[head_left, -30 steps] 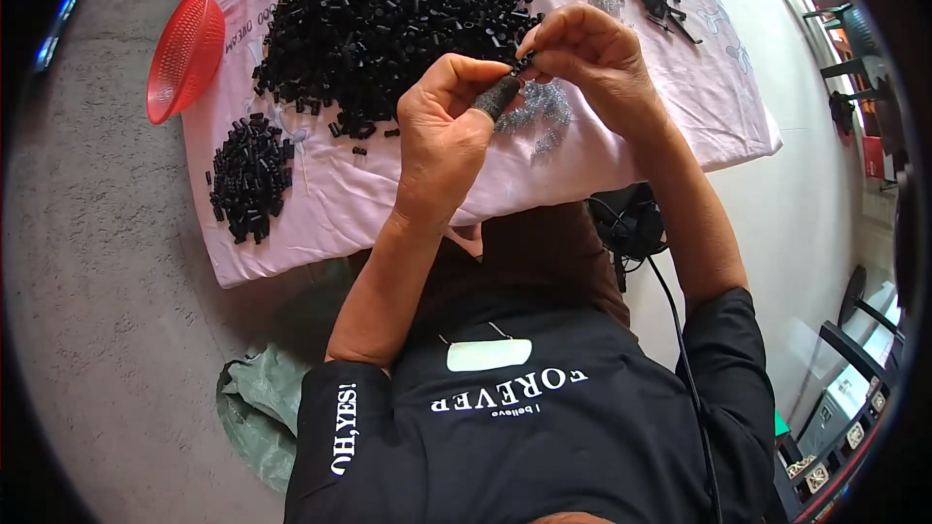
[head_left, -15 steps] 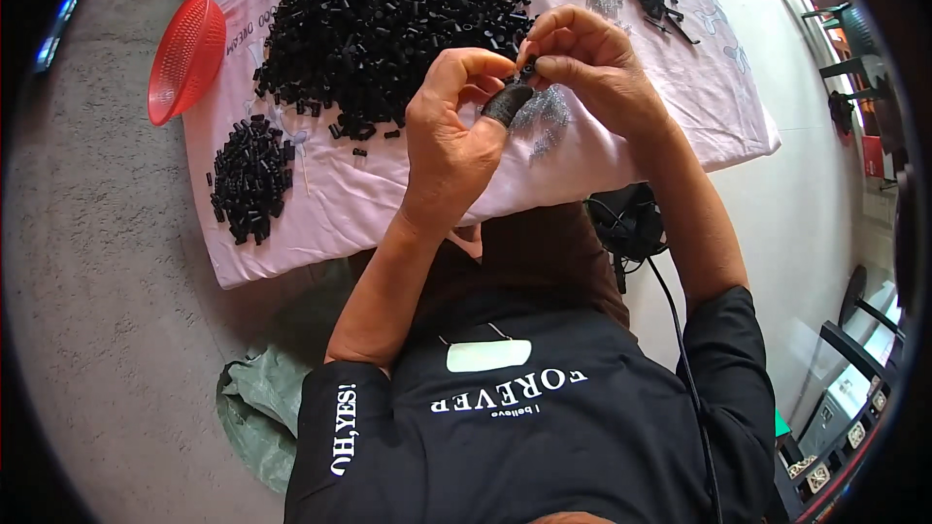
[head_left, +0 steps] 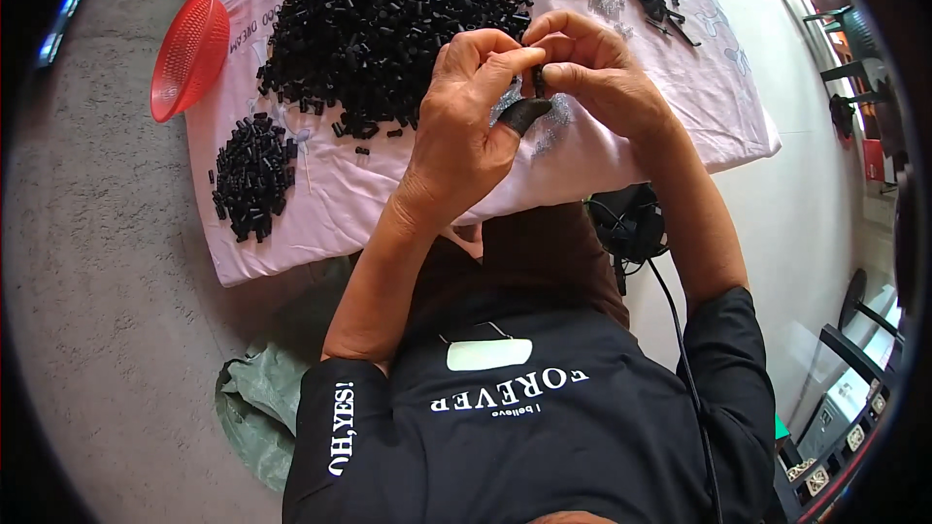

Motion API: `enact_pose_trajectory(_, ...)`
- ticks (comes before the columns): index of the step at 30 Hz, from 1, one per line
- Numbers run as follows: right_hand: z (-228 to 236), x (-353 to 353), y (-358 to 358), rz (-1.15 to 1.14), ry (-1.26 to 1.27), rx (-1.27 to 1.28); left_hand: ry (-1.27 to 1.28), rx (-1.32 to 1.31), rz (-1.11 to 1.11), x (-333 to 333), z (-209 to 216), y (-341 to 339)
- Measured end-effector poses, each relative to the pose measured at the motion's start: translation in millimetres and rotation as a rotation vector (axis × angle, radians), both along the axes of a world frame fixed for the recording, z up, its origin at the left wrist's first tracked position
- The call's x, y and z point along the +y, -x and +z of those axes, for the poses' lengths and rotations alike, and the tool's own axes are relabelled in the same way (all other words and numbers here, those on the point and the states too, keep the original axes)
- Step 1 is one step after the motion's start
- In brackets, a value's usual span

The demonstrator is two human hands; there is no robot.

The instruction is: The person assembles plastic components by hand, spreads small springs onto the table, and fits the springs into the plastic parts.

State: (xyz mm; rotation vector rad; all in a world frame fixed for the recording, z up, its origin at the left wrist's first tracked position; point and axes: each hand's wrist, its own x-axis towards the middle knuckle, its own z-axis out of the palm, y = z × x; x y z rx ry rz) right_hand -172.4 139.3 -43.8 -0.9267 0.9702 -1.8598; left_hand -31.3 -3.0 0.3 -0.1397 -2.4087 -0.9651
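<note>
The right hand (head_left: 616, 82) has its thumb and index fingers clamped on a small black part (head_left: 540, 81), which sits between both hands. The left hand (head_left: 466, 107) wears a dark finger cot (head_left: 524, 114) on its thumb; that thumb and index stand apart near the part, and whether they press on it I cannot tell.

One piece appears to be in hand, probably partway through handling. Beyond and left of the fingers lies a large heap of black cylinders (head_left: 369, 29); farther left and nearer the body is a smaller pile of black cylinders (head_left: 252, 175). Which holds finished pieces is unclear, but much seems left. Clear small pieces (head_left: 555, 134) lie just below the fingers.

The near edge of the bench (head_left: 359, 196), under pink cloth, runs bodyward of the fingers. Room opens to their right; leftward, the heap crowds the left hand. A red basket (head_left: 194, 53) stands tilted at the far-left edge.
</note>
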Motion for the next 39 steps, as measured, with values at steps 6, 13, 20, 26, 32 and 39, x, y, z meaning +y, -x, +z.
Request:
enact_pose_trajectory(6, -1.0, 0.6, 0.9, 0.028, 0.007, -0.059, 0.066, -0.029, -0.011, 0.3, 6.2, -0.3)
enact_pose_trajectory(13, 0.1, 2.6, 2.7, 0.08, -0.052, -0.02, 0.038, -0.027, -0.033, -0.5, 5.6, 1.3)
enact_pose_trajectory(20, -0.4, 0.5, 0.8, 0.063, -0.003, -0.056, 0.029, -0.016, -0.027, 0.9, 4.5, 3.1)
enact_pose_trajectory(26, 0.8, 1.3, 0.9, 0.081, -0.009, -0.07, 0.045, 0.005, -0.022, 1.2, 5.2, 3.3)
enact_pose_trajectory(32, 3.9, 3.7, 1.2, 0.095, -0.038, -0.064, -0.004, -0.006, -0.031, 3.1, 8.3, 2.6)
enact_pose_trajectory(39, 5.7, 4.3, 1.5, 0.102, -0.064, -0.065, -0.015, 0.01, -0.041, 5.2, 2.9, 4.7)
